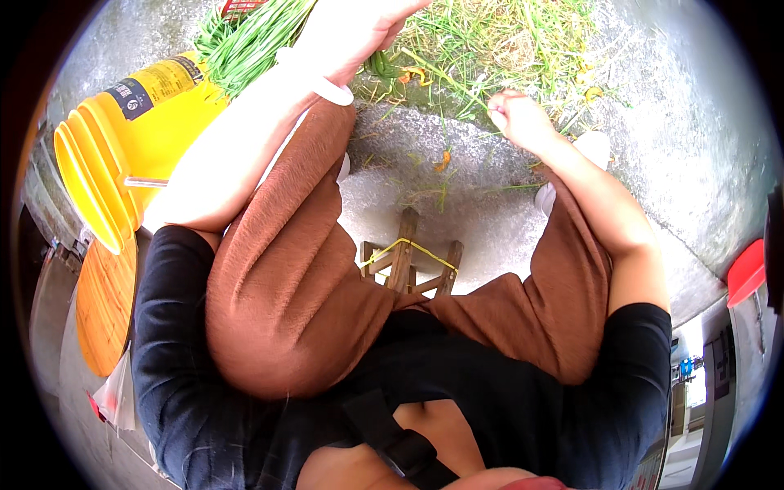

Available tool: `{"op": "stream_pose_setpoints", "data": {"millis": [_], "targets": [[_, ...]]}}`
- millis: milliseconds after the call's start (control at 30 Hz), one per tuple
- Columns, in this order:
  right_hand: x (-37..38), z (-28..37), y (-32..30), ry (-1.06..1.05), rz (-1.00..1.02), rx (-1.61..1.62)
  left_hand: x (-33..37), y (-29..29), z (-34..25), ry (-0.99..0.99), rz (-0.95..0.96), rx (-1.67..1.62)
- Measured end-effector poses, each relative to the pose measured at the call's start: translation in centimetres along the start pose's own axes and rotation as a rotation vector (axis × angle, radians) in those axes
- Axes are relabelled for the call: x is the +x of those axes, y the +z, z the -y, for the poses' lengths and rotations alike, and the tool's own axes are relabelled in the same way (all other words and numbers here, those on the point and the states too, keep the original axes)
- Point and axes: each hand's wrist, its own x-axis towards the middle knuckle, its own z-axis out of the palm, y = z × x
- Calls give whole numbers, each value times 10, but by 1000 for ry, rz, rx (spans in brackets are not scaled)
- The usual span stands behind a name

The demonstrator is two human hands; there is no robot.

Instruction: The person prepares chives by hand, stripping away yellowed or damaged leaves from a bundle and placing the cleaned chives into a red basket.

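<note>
The left hand [359, 28] stretches toward a bunch of long green chive-like stalks [249, 41] lying over a yellow plastic jug [122, 135]; its fingers look loose, perhaps pinching a stalk. The right hand [518, 118] is clenched around a thin green stem [445, 77] above the scattered grassy trimmings [498, 37] on concrete.

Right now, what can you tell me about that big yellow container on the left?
The yellow container looks like a plastic jug or bucket lying on its side, its ribbed rim turned toward the lower left. A dark label with a yellow panel sits on its upper wall. It rests on the grey ground beside the person's left forearm, above a round orange woven tray. A bundle of long green stalks lies across its far end. Neither hand touches it.
</note>
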Motion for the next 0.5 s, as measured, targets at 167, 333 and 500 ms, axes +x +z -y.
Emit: {"op": "stream_pose_setpoints", "data": {"millis": [167,333,500], "targets": [[-18,38,-47,252,-125,1048,-1,-8,19,35,177,339],[-16,85,-75,172,-203,1298,-3,5,43,-109,287,183],[-23,114,-85,68,-122,1293,2,2,36,-258,310,-144]]}}
